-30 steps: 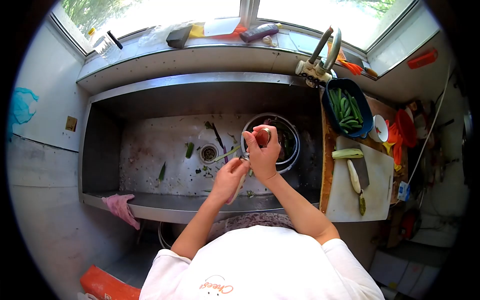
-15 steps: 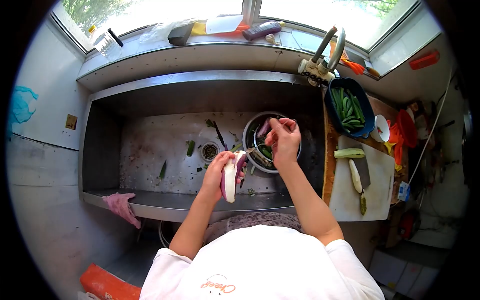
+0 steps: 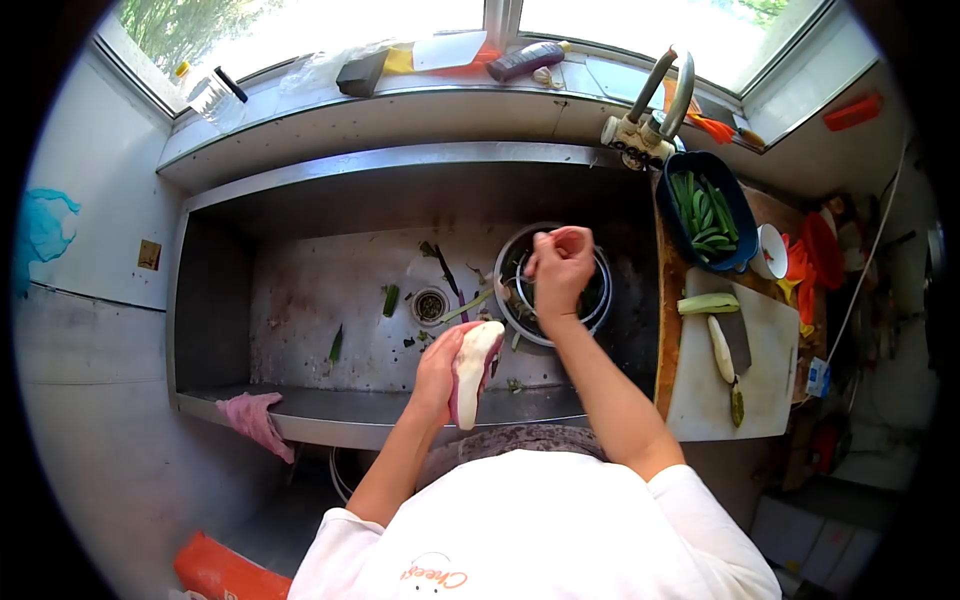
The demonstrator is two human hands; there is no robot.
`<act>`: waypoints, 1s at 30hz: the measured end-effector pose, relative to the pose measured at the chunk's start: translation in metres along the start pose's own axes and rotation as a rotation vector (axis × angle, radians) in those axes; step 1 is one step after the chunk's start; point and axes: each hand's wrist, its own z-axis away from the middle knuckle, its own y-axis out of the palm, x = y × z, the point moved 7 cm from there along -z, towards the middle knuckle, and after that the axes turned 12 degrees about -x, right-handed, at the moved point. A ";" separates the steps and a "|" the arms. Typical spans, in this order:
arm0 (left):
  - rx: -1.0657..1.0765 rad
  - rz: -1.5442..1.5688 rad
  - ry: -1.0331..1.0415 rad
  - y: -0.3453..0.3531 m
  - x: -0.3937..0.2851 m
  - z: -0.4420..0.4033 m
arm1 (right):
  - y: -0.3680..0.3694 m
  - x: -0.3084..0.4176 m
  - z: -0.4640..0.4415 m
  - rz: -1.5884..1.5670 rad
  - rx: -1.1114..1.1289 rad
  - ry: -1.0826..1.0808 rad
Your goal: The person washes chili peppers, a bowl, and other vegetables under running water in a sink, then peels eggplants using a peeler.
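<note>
My left hand (image 3: pixel 436 372) is wrapped round a partly peeled eggplant (image 3: pixel 471 388), its white flesh bared in a broad strip beside purple skin. A small dark thing shows at the eggplant's right edge; I cannot make out what it is. Over the metal bowl (image 3: pixel 503 300) in the sink, my right hand (image 3: pixel 562 275) has its fingers curled in. Whatever those fingers may hold is hidden. Scraps and a paler inner rim show in the bowl, partly covered by this hand.
The steel sink (image 3: pixel 330 405) has green scraps round its drain (image 3: pixel 430 306). To the right, a cutting board (image 3: pixel 690 395) carries a knife (image 3: pixel 736 340) and peeled vegetables. Behind it stand a blue basket (image 3: pixel 665 215) of green pods and a faucet (image 3: pixel 640 135). A pink cloth (image 3: pixel 255 420) hangs at the front left.
My right hand has risen slightly and its fingers have curled inward above the bowl. My left hand and the eggplant have shifted a little down; the whole view has also shifted slightly.
</note>
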 end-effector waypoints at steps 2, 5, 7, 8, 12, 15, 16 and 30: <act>0.043 0.021 -0.001 -0.003 0.000 -0.002 | -0.008 0.012 -0.009 0.044 -0.031 -0.047; -0.012 0.167 -0.166 0.001 0.004 -0.010 | 0.009 0.015 0.013 0.003 0.063 0.125; 0.099 0.297 -0.262 -0.002 0.018 -0.024 | 0.009 0.002 0.021 -0.079 0.033 0.282; 0.068 0.390 -0.327 -0.003 0.025 -0.029 | 0.009 -0.003 0.027 -0.103 0.024 0.359; 0.092 0.478 -0.351 -0.005 0.038 -0.050 | 0.020 0.004 0.077 -0.137 0.202 0.540; 0.222 0.484 -0.285 -0.002 0.035 -0.056 | 0.025 0.011 0.095 -0.202 0.276 0.610; 0.257 0.489 -0.273 0.000 0.033 -0.054 | 0.026 0.012 0.097 -0.237 0.281 0.630; 0.120 0.274 -0.296 0.008 0.031 -0.011 | 0.013 -0.007 0.041 -0.083 0.108 0.303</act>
